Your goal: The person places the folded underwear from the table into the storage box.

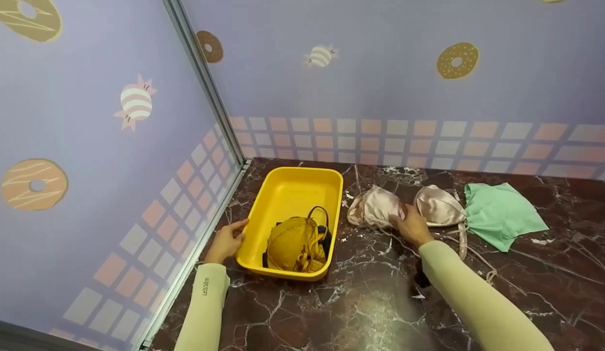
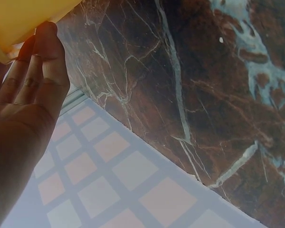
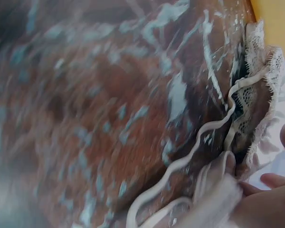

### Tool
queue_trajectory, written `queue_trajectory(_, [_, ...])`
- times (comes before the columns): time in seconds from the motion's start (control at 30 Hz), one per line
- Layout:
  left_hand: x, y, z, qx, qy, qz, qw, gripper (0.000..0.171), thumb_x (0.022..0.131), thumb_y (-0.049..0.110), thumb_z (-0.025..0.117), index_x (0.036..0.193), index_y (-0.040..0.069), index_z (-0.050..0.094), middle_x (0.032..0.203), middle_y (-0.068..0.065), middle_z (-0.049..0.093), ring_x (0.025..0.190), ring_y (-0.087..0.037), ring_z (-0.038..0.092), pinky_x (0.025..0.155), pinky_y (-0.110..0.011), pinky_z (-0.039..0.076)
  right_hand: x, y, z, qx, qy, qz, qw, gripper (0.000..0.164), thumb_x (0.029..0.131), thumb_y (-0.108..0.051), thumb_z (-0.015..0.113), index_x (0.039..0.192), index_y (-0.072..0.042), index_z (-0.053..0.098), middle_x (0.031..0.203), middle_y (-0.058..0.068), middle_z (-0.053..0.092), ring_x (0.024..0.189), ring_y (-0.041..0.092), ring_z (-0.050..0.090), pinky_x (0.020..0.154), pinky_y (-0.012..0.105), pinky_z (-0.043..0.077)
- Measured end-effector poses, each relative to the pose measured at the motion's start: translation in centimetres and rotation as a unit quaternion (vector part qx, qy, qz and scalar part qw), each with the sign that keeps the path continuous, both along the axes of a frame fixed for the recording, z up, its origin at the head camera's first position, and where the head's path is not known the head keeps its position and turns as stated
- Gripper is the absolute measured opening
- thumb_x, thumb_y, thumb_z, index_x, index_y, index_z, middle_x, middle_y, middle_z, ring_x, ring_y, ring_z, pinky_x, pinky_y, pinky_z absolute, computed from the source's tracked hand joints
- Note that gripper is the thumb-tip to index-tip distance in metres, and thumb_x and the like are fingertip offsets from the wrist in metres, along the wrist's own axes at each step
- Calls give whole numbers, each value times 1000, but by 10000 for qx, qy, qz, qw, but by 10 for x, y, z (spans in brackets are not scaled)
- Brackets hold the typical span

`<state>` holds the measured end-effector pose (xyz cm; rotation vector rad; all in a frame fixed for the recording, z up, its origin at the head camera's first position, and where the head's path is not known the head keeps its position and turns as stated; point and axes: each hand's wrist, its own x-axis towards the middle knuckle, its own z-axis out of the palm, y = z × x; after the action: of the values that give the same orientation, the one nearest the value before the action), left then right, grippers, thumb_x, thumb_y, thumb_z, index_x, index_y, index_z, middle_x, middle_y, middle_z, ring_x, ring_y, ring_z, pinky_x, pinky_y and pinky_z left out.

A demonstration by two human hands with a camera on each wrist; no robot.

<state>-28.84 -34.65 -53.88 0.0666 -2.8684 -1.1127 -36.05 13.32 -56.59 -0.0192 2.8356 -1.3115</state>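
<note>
On the dark marbled tabletop [image 1: 380, 312], just right of a yellow tray [image 1: 292, 195], sits a pale pink bra [image 1: 375, 207], and what a sheen on it! The 2 cups are satiny, rounded and puffed up, catching light along their creases; the cup nearer the tray looks rumpled, the other smoother and paler at its peak. Closer up in the right wrist view, lace [image 3: 274, 71] with a scalloped, toothed edge trims the fabric, and a slim cream strap [image 3: 199, 135] snakes across the stone in loose waves (part of it smears into blur near the hand). More straps trail toward the person's side of the table.

And here's the right hand [image 1: 412, 226], at the middle of the bra between the 2 cups, fingers touching the inner edge of the cup by the tray; thumb and nearest finger show apart, but whether it grips the satin I cannot tell. Over on the other flank, the left hand [image 1: 226, 242] has its fingers fairly straight, together, against the tray's outer side.

Inside that tray, at the near end, lies a mustard bra [image 1: 288, 241] with dark parts around it. Beyond the pink satin, a mint green cloth [image 1: 502, 214] spreads flat, right beside the farther cup.
</note>
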Motion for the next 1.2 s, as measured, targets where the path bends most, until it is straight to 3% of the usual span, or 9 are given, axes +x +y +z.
queue_trajectory(0.13, [0, 0, 0, -102, 10, 37, 9999, 43, 90, -3, 57, 132, 7, 57, 99, -15, 65, 77, -22, 60, 62, -32, 47, 0, -7, 3, 363, -497, -245, 9978, 75, 92, -41, 53, 141, 10, 28, 140, 32, 34, 123, 56, 27, 100, 62, 21])
queue_trajectory(0.27, [1, 2, 0, -193, -11, 70, 9998, 43, 90, -1, 57, 132, 9, 58, 97, -15, 66, 73, -21, 58, 60, -31, 46, -1, -15, 4, 414, -681, -581, 9951, 83, 88, -47, 56, 142, 9, 25, 141, 33, 31, 126, 55, 20, 98, 65, 15])
queue_trajectory(0.37, [2, 2, 0, -197, -20, 72, 9998, 43, 90, 0, 58, 132, 9, 58, 99, -14, 66, 74, -21, 59, 61, -31, 47, -1, -23, 2, 524, -537, -754, 9943, 82, 86, -44, 61, 140, 9, 29, 138, 35, 33, 125, 55, 22, 99, 65, 14])
queue_trajectory(0.53, [0, 2, 1, -125, 28, 110, 9999, 43, 90, -2, 58, 131, 9, 58, 98, -12, 65, 77, -21, 60, 61, -32, 48, -2, -35, -4, 510, -21, -795, 9955, 74, 81, -35, 68, 134, 6, 37, 127, 39, 38, 115, 52, 32, 96, 59, 24])
queue_trajectory(0.67, [1, 2, 0, -57, 4, 125, 9999, 43, 90, -2, 57, 132, 8, 58, 101, -12, 65, 82, -23, 61, 65, -33, 49, -1, -42, -6, 456, 202, -430, 9978, 71, 82, -33, 67, 137, 0, 36, 124, 42, 37, 113, 55, 31, 94, 61, 24])
queue_trajectory(0.9, [0, 4, -2, -116, 41, 103, 9999, 42, 90, -2, 57, 131, 8, 59, 103, -13, 66, 86, -23, 62, 70, -35, 50, -1, -44, -1, 1000, -378, 670, 9920, 68, 90, -41, 56, 149, -19, 31, 140, 38, 28, 117, 63, 23, 91, 73, 15])
queue_trajectory(1.2, [0, 1, -1, -53, 77, 83, 9999, 42, 89, -2, 58, 130, 7, 59, 101, -15, 66, 83, -24, 61, 69, -35, 50, 8, -48, -6, 1047, -189, 515, 9930, 55, 81, -27, 61, 135, -17, 55, 138, 34, 35, 115, 55, 29, 88, 69, 17])
